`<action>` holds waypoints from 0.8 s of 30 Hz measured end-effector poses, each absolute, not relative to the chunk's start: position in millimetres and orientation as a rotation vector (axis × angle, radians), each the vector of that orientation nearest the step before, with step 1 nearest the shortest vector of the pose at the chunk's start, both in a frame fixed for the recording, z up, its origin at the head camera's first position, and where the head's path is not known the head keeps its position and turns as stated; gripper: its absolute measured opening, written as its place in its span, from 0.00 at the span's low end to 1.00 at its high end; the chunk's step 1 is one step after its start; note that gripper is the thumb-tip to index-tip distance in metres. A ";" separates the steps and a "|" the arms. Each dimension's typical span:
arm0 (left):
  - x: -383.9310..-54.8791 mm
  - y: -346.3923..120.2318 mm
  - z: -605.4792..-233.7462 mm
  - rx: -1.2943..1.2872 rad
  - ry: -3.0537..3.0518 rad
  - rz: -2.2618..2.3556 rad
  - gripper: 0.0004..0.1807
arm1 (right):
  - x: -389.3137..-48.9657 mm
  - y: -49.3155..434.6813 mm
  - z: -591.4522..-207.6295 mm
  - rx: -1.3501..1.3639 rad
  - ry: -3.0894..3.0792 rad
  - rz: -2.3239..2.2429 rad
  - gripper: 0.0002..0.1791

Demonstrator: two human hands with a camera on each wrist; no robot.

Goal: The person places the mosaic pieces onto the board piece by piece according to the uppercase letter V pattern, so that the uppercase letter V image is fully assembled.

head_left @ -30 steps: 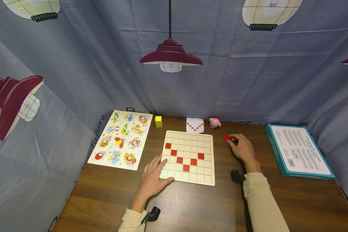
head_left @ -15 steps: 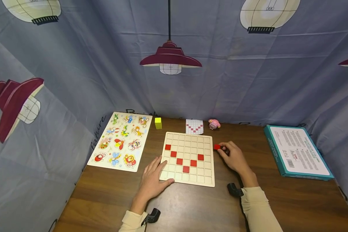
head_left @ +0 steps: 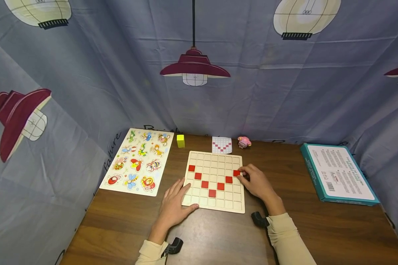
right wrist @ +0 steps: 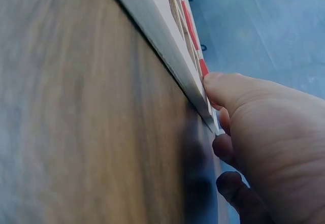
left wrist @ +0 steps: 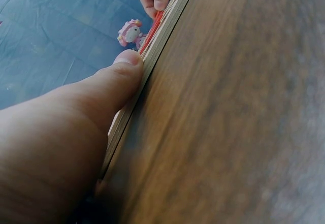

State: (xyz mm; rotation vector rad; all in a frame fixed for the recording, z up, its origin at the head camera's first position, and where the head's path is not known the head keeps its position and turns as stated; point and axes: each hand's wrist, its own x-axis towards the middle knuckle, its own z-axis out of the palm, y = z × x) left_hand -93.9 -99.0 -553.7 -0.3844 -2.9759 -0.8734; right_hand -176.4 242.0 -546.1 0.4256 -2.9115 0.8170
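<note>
A pale wooden grid board [head_left: 219, 204] lies flat on the table, with several red square tiles set in its cells in a V shape. My right hand [head_left: 258, 182] pinches a red tile [head_left: 236, 173] by thumb and fingers at the board's right edge, over a cell at the upper end of the V's right arm. In the right wrist view the thumb [right wrist: 228, 88] touches the tile end. My left hand [head_left: 174, 204] rests against the board's lower left corner, fingers along the left side and thumb [left wrist: 124, 74] on the near edge.
A card with a red V pattern [head_left: 222, 145] lies behind the board, beside a pink figurine [head_left: 244, 142]. A yellow block [head_left: 180, 141] stands at the back. An insect picture board [head_left: 137, 162] lies left, a teal box [head_left: 339, 173] right.
My right hand has moved left and nearer with the red tile, from the bare table to the board's right edge. My left hand has stayed in place.
</note>
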 end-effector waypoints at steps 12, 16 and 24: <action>-95.1 -98.4 -552.6 -0.415 -2.973 -0.858 0.45 | -177.7 241.2 -542.6 0.385 -2.898 0.869 0.14; -94.4 -97.7 -552.9 -0.412 -2.980 -0.850 0.45 | -177.8 242.2 -544.3 0.363 -2.902 0.871 0.14; -95.4 -95.6 -552.9 -0.418 -2.995 -0.871 0.45 | -175.0 241.8 -548.7 0.303 -2.872 0.912 0.15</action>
